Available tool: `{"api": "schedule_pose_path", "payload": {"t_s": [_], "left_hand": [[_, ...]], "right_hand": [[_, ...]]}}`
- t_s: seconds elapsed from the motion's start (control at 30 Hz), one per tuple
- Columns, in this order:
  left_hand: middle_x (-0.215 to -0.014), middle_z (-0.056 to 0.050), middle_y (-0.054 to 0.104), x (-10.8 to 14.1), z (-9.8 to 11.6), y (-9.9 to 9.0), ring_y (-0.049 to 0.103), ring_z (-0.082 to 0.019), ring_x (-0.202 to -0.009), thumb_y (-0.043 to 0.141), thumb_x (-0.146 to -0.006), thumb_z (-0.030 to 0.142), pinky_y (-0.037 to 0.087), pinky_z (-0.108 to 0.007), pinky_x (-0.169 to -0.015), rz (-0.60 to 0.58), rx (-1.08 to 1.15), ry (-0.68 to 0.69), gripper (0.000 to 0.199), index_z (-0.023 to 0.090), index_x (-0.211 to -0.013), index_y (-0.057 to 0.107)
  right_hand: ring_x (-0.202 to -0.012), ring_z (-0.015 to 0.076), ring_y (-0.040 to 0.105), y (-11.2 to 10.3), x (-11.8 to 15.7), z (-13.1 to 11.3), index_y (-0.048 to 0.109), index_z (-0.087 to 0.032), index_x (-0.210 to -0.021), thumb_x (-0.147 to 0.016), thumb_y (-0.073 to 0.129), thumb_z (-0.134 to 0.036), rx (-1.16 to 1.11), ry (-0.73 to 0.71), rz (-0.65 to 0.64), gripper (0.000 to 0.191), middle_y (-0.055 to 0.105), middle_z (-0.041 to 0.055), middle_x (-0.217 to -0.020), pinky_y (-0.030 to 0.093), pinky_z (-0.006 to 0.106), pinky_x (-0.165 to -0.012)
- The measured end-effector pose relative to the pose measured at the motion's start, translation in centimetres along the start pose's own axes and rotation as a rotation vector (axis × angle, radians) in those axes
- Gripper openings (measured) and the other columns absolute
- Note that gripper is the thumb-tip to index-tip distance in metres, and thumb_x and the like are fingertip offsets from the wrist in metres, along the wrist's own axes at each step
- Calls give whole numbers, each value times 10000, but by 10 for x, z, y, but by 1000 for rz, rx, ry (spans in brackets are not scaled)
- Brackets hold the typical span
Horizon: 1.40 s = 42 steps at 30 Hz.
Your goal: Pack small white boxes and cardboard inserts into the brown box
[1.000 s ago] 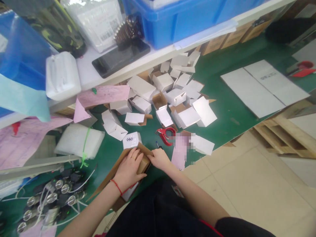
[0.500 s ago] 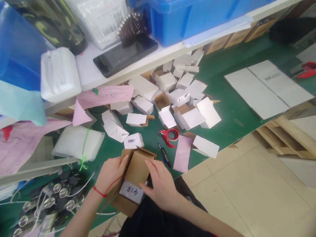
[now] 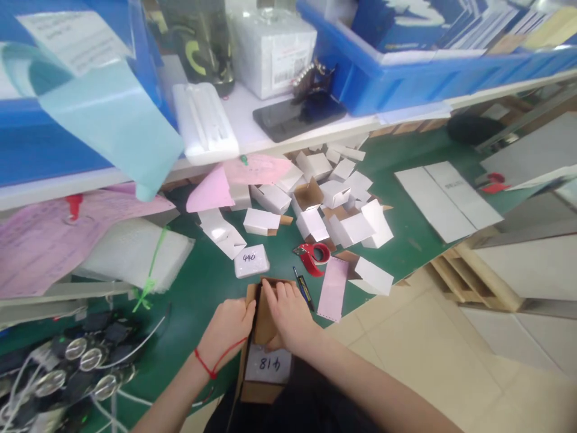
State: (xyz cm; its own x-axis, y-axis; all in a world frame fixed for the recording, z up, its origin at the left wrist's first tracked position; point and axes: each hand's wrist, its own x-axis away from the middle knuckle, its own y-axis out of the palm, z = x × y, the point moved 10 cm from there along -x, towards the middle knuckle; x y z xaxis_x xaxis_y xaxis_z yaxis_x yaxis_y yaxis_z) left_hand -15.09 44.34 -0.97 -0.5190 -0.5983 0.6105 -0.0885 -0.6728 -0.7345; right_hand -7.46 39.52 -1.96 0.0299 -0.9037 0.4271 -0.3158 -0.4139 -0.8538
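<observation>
An open brown cardboard box [image 3: 264, 392] stands against my body at the bench edge. My left hand [image 3: 229, 329] is closed on its left wall, thumb at the upper rim. Inside, at the near end, lies a small package [image 3: 269, 365] marked 418, upside down to me. Beyond it is a smaller brown carton [image 3: 265, 322]. My right hand [image 3: 288, 316] spans this carton, fingers at its far end and thumb at its near end. Just past the box lies a white packet [image 3: 251, 261] marked 440.
Several small white boxes [image 3: 354, 228] are heaped on the green bench. Nearer are a red tape dispenser [image 3: 312, 257], a pen [image 3: 303, 288] and a pink slip [image 3: 332, 288]. Overhead, a shelf holds a phone [image 3: 299, 116] and blue bins [image 3: 374, 84]. Cabled devices [image 3: 76, 367] lie left.
The brown box has turned more upright in view and sits closer to my body. My right fingers have come down onto the smaller carton. The camera view has shifted.
</observation>
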Motion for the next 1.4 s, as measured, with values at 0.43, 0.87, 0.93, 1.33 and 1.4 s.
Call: {"api": "schedule_pose_path", "payload": {"t_s": [0.43,0.87,0.93,1.33,1.4], "left_hand": [[-937,-158,733,8,-14,13,704,-248,-846,295,-1039,237,447,-315,-708,0,291,38,439,108,-887,687],[-938,-170,721,8,-4,9,705,-292,-863,297,-1029,187,520,-379,-751,-45,98,47,396,86,-929,666],[-938,-172,720,9,-2,8,705,-295,-875,298,-1030,195,521,-380,-759,-48,75,40,394,85,-935,664],[-946,-169,724,9,-6,10,704,-288,-873,300,-1029,225,501,-367,-751,-24,104,24,403,100,-912,665],[-960,-162,726,9,-7,10,703,-290,-876,301,-1036,237,501,-373,-750,-26,132,22,400,106,-934,665]], "right_hand": [[-1007,271,645,12,-12,27,664,-187,-1082,-543,909,-396,-367,-45,-123,628,695,76,-1083,505,370,-894],[-988,229,649,6,-2,34,670,-205,-1065,-750,795,-376,-516,9,13,380,705,55,-1057,504,349,-880],[-940,220,657,5,-3,39,676,-205,-1044,-756,790,-393,-541,22,13,362,705,51,-1015,515,332,-834],[-868,208,630,-5,-16,33,698,-187,-1037,-822,711,-462,-449,-78,-45,350,695,55,-958,477,305,-790],[-708,153,586,-8,-17,29,707,-190,-791,-900,624,-383,-486,-151,-110,237,670,2,-760,420,257,-680]]}}
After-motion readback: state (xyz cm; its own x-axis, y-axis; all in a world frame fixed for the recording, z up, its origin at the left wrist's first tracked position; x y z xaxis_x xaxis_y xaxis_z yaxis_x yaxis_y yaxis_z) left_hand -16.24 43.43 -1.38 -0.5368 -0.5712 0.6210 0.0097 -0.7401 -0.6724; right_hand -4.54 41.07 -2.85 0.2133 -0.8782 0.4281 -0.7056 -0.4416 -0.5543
